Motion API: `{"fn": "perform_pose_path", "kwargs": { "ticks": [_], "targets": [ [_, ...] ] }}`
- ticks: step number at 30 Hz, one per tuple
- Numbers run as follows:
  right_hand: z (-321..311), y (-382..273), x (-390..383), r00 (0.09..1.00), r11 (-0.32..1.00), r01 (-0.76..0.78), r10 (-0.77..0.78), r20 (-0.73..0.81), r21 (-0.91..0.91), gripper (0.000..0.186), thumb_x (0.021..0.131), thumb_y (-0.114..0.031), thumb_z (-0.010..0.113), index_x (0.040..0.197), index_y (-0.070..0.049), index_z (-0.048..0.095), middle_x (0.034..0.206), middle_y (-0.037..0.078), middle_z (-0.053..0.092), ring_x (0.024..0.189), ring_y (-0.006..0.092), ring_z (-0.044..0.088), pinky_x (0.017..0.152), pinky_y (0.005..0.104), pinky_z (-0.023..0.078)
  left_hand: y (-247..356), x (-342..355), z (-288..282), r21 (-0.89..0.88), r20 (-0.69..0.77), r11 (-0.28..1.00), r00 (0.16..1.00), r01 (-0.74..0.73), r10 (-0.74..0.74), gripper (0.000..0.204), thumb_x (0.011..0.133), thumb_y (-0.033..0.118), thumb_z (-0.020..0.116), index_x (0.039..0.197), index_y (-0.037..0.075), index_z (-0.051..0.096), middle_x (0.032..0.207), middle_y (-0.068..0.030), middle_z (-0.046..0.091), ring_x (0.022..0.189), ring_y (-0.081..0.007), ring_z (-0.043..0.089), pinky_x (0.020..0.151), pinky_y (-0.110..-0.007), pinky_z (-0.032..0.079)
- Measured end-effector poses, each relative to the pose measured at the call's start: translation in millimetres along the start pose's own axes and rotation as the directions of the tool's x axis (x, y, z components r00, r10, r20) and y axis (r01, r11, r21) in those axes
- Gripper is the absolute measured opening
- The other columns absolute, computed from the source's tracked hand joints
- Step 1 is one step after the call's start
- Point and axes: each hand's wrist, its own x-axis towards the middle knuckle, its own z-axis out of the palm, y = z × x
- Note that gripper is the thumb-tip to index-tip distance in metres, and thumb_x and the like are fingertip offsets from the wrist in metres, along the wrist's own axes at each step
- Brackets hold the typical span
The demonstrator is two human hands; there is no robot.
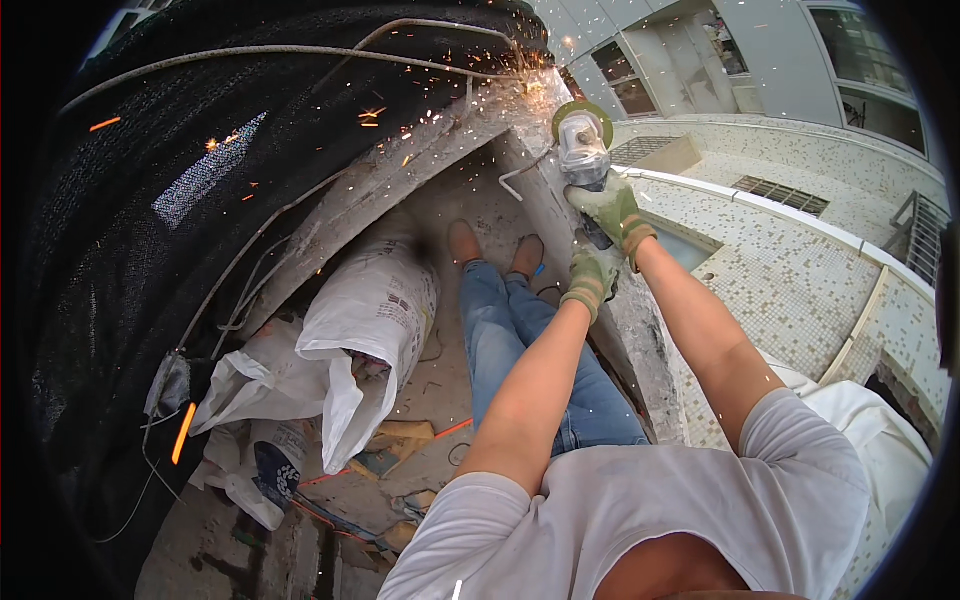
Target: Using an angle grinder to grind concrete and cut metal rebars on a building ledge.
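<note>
An angle grinder (583, 140) with a clear guard and a yellow-rimmed disc (601, 112) is gripped by both my hands, which wear green work gloves. My right hand (608, 208) wraps its body just behind the head. Lower down, my left hand (592, 277) closes round the rear part, mostly hiding it. Beside the disc, at the far corner of a concrete ledge (480, 120), bright sparks burst where rusty steel rods (420, 63) meet the concrete. The exact contact point is lost in the glare. Another bent rod (517, 187) sticks out of the ledge's right arm.
Black mesh netting (120, 270) hangs on the left, with sparks flying across it. A stuffed white woven sack (375, 300) and rubble lie left of my legs. An orange cable (452, 430) crosses the floor. Beyond the right ledge drops a tiled facade (780, 270).
</note>
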Motion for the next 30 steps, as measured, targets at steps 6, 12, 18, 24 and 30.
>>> {"fn": "perform_pose_path", "kwargs": {
  "ticks": [6, 12, 18, 24, 30],
  "targets": [
    [5, 8, 4, 0.979, 0.983, -0.183, 0.182, 0.088, 0.007, 0.057, 0.067, -0.042, 0.071, 0.107, -0.002, 0.067, 0.094, 0.021, 0.07, 0.089, 0.0362, 0.067, 0.082, 0.0419, 0.051, -16, 6, 5, -0.007, -0.083, 1.0, 0.997, -0.002, 0.002, 0.068, 0.075, 0.024, 0.078, 0.13, -0.002, 0.047, 0.115, -0.0177, 0.065, 0.101, -0.0285, 0.064, 0.085, -0.037, 0.051],
    [1, 6, 3, 0.989, 0.993, -0.102, 0.108, 0.102, -0.059, 0.055, 0.069, -0.042, 0.07, 0.107, -0.003, 0.068, 0.094, 0.021, 0.07, 0.089, 0.0345, 0.068, 0.081, 0.0412, 0.051, -12, 3, 5, -0.039, 0.0, 0.998, 0.999, 0.047, -0.047, 0.072, 0.072, 0.037, 0.08, 0.124, -0.002, 0.049, 0.115, -0.0199, 0.065, 0.104, -0.0349, 0.063, 0.088, -0.041, 0.05],
    [1, -3, 2, 0.998, 0.995, -0.029, 0.035, 0.061, -0.098, 0.039, 0.073, -0.033, 0.072, 0.097, -0.003, 0.069, 0.084, 0.013, 0.069, 0.077, 0.0207, 0.065, 0.075, 0.0365, 0.052, -14, 6, 6, -0.025, -0.047, 0.998, 0.997, 0.052, -0.053, 0.064, 0.078, 0.025, 0.077, 0.128, -0.001, 0.047, 0.111, -0.0153, 0.065, 0.096, -0.0274, 0.064, 0.082, -0.037, 0.051],
    [-1, -6, -1, 0.999, 1.0, -0.026, 0.026, 0.03, -0.01, 0.039, 0.072, -0.033, 0.072, 0.097, -0.003, 0.069, 0.084, 0.016, 0.069, 0.077, 0.0253, 0.067, 0.074, 0.0383, 0.052, -22, 11, 11, 0.026, -0.049, 1.0, 0.999, -0.008, 0.009, 0.065, 0.078, 0.025, 0.077, 0.128, -0.001, 0.045, 0.117, -0.0159, 0.063, 0.103, -0.0274, 0.062, 0.086, -0.037, 0.05],
    [-2, -6, 0, 0.999, 0.999, -0.036, 0.035, 0.039, 0.009, 0.039, 0.072, -0.034, 0.072, 0.097, -0.004, 0.07, 0.084, 0.016, 0.069, 0.078, 0.0251, 0.067, 0.075, 0.0386, 0.052, -20, 8, 10, -0.088, -0.025, 0.996, 1.0, -0.01, 0.007, 0.065, 0.077, 0.024, 0.078, 0.127, -0.001, 0.045, 0.117, -0.0151, 0.063, 0.102, -0.0257, 0.062, 0.086, -0.036, 0.05]
  ]
}}
